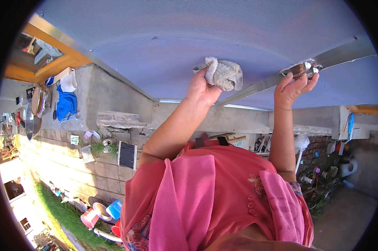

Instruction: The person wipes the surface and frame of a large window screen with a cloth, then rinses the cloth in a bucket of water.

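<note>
A rumpled, greyish terry cloth is gripped in my left hand, which holds it at the bluish mesh screen. Whether the cloth presses on the mesh I cannot tell for sure. Farther right, my right hand has its fingers curled round a shiny metal door handle. That handle sits on the metal frame strip that crosses the screen. Both arms reach out ahead of me.
Below the screen runs a concrete ledge. At left, a blue cloth hangs over a grey block beside an orange window frame. Sunlit paving bears a dark brush-like mat and a blue bucket. A pale jug stands right.
</note>
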Demonstrator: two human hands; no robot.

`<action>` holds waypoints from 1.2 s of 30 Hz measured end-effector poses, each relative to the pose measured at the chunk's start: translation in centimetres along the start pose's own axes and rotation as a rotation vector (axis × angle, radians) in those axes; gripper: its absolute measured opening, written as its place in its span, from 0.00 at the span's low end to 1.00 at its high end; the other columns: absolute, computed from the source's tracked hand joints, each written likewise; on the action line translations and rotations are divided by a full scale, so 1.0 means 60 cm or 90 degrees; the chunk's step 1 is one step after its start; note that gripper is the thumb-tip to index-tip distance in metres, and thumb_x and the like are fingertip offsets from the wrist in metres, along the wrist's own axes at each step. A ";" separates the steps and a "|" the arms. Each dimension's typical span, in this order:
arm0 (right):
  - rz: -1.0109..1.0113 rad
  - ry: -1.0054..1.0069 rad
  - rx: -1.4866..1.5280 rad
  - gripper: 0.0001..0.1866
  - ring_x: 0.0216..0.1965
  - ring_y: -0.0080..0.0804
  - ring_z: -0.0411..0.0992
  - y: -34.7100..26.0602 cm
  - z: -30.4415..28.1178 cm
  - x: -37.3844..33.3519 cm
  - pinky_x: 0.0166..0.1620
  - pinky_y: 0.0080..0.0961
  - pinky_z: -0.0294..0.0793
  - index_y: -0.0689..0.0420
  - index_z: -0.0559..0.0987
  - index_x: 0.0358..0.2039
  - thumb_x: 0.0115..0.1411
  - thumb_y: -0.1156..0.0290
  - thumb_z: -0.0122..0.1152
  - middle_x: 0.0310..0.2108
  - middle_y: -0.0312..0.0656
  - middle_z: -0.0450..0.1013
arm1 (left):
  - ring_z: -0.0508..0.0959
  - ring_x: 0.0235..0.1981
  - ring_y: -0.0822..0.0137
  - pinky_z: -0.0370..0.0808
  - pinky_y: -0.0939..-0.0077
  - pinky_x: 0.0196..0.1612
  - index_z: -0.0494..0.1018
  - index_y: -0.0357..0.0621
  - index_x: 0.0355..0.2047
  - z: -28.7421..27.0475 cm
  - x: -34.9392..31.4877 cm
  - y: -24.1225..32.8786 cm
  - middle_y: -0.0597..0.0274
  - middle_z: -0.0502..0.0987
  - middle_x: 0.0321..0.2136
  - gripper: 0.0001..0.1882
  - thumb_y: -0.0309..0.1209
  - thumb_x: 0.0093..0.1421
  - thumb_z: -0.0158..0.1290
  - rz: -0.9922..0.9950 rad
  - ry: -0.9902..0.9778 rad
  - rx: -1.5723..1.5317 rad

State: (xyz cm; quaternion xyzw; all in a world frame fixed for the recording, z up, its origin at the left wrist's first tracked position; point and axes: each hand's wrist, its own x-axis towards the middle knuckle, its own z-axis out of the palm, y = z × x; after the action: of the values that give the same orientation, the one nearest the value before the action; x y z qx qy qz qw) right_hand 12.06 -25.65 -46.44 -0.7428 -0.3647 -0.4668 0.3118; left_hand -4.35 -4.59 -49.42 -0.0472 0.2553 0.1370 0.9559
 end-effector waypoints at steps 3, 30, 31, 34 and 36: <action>-0.003 0.010 -0.039 0.22 0.61 0.49 0.65 -0.001 -0.002 0.000 0.57 0.37 0.76 0.70 0.60 0.56 0.64 0.78 0.54 0.70 0.59 0.34 | 0.79 0.52 0.50 0.76 0.47 0.59 0.73 0.38 0.51 -0.023 -0.035 0.106 0.51 0.77 0.52 0.13 0.30 0.72 0.43 0.134 -0.021 -0.051; -0.012 -0.001 -0.042 0.21 0.57 0.42 0.65 -0.001 -0.002 0.001 0.53 0.35 0.76 0.71 0.60 0.57 0.68 0.78 0.51 0.72 0.55 0.31 | 0.76 0.56 0.51 0.75 0.49 0.61 0.69 0.39 0.57 -0.110 0.148 -0.164 0.51 0.74 0.56 0.16 0.26 0.71 0.46 -0.036 0.136 0.095; -0.005 -0.002 -0.037 0.21 0.56 0.42 0.65 0.004 -0.004 -0.003 0.53 0.35 0.76 0.71 0.60 0.57 0.68 0.77 0.51 0.72 0.55 0.30 | 0.76 0.57 0.50 0.75 0.47 0.60 0.68 0.39 0.57 -0.133 0.169 -0.163 0.51 0.74 0.57 0.16 0.26 0.71 0.46 -0.034 0.186 0.104; -0.002 -0.003 -0.014 0.20 0.55 0.40 0.66 0.018 0.000 -0.011 0.53 0.34 0.76 0.70 0.60 0.57 0.68 0.77 0.51 0.72 0.54 0.30 | 0.76 0.57 0.49 0.74 0.45 0.61 0.69 0.40 0.57 -0.234 0.248 -0.161 0.51 0.73 0.58 0.17 0.24 0.70 0.44 -0.045 0.217 0.109; -0.020 -0.001 -0.001 0.20 0.54 0.40 0.66 0.016 0.001 -0.006 0.53 0.34 0.75 0.70 0.60 0.56 0.68 0.78 0.51 0.72 0.54 0.30 | 0.75 0.58 0.48 0.72 0.44 0.62 0.70 0.41 0.56 -0.291 0.296 -0.165 0.51 0.73 0.58 0.17 0.25 0.69 0.43 -0.028 0.269 0.088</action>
State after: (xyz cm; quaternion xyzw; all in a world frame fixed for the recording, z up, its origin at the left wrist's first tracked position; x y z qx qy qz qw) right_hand 12.80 -26.22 -46.92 -0.7377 -0.3765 -0.4713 0.3034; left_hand 4.96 -12.65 -73.24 -0.0149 0.4577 0.0853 0.8849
